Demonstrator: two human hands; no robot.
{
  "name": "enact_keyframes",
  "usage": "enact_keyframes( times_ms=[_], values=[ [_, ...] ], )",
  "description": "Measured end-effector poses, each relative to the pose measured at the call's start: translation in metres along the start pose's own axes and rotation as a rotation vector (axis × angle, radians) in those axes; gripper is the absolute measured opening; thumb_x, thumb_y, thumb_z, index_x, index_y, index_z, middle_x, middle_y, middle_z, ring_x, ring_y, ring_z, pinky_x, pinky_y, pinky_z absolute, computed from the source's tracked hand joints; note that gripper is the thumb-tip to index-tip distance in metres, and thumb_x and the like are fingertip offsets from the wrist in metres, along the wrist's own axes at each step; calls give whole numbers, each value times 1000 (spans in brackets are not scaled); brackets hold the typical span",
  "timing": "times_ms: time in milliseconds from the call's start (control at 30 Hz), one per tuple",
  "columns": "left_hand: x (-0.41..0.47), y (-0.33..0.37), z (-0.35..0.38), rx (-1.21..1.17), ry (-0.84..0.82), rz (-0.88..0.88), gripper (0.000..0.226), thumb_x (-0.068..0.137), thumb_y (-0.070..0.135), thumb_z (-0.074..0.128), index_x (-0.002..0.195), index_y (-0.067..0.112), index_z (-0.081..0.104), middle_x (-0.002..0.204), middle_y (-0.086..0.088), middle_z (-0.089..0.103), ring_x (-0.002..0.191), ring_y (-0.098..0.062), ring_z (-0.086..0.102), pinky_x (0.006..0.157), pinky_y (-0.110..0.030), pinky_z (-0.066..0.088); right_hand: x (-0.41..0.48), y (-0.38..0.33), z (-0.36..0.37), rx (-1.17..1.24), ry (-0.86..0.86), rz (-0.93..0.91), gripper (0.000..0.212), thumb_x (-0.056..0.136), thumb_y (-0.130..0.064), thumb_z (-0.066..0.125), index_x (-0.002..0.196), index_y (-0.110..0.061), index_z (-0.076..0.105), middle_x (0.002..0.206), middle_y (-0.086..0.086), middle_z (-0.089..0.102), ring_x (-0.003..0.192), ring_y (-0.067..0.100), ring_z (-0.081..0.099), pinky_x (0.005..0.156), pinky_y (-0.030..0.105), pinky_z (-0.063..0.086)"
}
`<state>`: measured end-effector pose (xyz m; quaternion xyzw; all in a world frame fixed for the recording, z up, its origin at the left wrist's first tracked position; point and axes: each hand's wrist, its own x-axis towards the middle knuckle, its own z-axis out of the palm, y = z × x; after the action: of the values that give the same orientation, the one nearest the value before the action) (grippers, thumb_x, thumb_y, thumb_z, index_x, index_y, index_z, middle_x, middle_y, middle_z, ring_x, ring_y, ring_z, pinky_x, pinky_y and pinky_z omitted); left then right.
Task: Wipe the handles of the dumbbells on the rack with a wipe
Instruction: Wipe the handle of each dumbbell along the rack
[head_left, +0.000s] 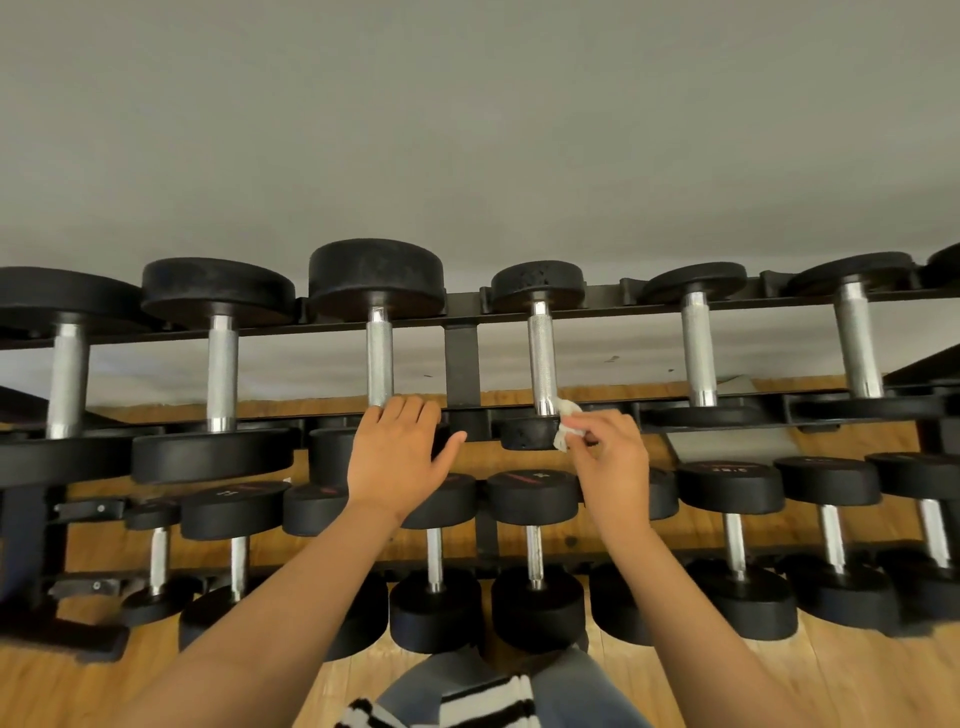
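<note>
Along the upper tier of a black dumbbell rack (774, 302), a flat central post (461, 358) runs from the back rail to the front rail. Just right of that post lies a small dumbbell (537, 283) with round black heads and a knurled silver handle (543, 353). A person's right hand (613, 457) reaches up to the near end of that handle, thumb and fingers curled and pinching a crumpled white wipe (565, 428). The wipe touches the bottom of the handle, where it meets the near head. Just left of the post lies a bigger dumbbell (376, 275). The person's left hand (397, 457) rests on its near head with fingers straight and close together and the thumb spread toward the post, holding nothing. Its fingertips reach the foot of that dumbbell's second handle (379, 358). Other large dumbbells (218, 291) sit on the same tier, two farther left of the post and two farther right, each with a silver grip. Below the post a lower tier carries a row of smaller dumbbells (535, 499), heads close together, some partly hidden behind the two bare forearms. Behind the post is a plain grey wall (467, 130), and beneath it a wooden floor (857, 675). Well below the post, at the bottom edge of the view, blue-grey fabric and a black-and-white striped cloth (488, 706) show on the person.
</note>
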<state>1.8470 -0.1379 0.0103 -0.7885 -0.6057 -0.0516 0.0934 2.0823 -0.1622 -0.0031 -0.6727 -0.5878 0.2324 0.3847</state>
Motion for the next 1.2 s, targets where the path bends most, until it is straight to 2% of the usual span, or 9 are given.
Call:
enact_keyframes(
  times_ms=[167,300,500,600,733,900,1000,1133,1200],
  values=[
    [0,0,-1,-15,16,-1,46,93,53,36,90,17,63,83,0,61,80,-20,58,70,-33,45,-4,-9,7,-27,3,-34,22,81,1,71,99,-12,72,94,-3,63,92,14,53,80,23,47],
    [-1,0,1,-32,36,-5,46,93,52,35,89,16,63,83,0,62,80,-20,58,71,-34,45,-9,-12,8,-11,-22,-21,23,82,-1,71,101,-14,69,92,-8,59,89,14,55,78,23,49],
    [0,0,1,-66,22,-5,48,94,52,33,91,16,64,84,0,63,81,-20,59,72,-34,46,6,-25,15,11,-40,40,26,84,-4,70,106,-18,65,101,-3,56,88,6,58,79,12,48],
    [0,-1,0,-64,16,-13,48,94,52,34,93,15,64,85,0,63,82,-19,59,73,-34,47,-10,-25,16,44,-61,75,29,83,-3,71,105,-21,65,98,-4,55,85,0,57,81,15,51],
    [1,-1,-4,-128,-23,-8,38,96,48,45,96,17,66,88,2,65,85,-18,60,77,-34,47,0,-32,21,63,-37,56,37,83,-3,70,116,-18,61,97,-2,57,89,-10,52,79,0,39],
    [3,10,-16,-535,6,-4,23,94,32,59,110,18,66,106,3,65,104,-14,56,89,-28,44,-13,-27,20,38,-64,80,40,81,0,72,115,-17,60,99,-2,59,86,-5,56,80,1,41],
    [6,44,-20,-841,-101,68,27,92,21,63,119,18,62,117,4,58,111,-8,51,94,-20,42,-15,-26,22,39,-70,85,42,80,2,72,115,-17,59,99,-1,58,87,0,57,78,3,43],
    [5,79,-4,-991,-99,58,27,90,7,61,117,14,65,120,3,58,115,-9,51,104,-28,43,-8,-31,20,28,-83,115,40,83,1,66,117,-19,58,100,1,56,87,4,57,78,11,48],
    [4,81,3,-1031,-69,13,27,90,5,61,114,15,66,118,9,56,114,-5,50,103,-29,44,-10,-31,16,26,-115,110,38,85,0,66,117,-19,57,101,-1,56,87,2,57,79,7,46]
  ],
)
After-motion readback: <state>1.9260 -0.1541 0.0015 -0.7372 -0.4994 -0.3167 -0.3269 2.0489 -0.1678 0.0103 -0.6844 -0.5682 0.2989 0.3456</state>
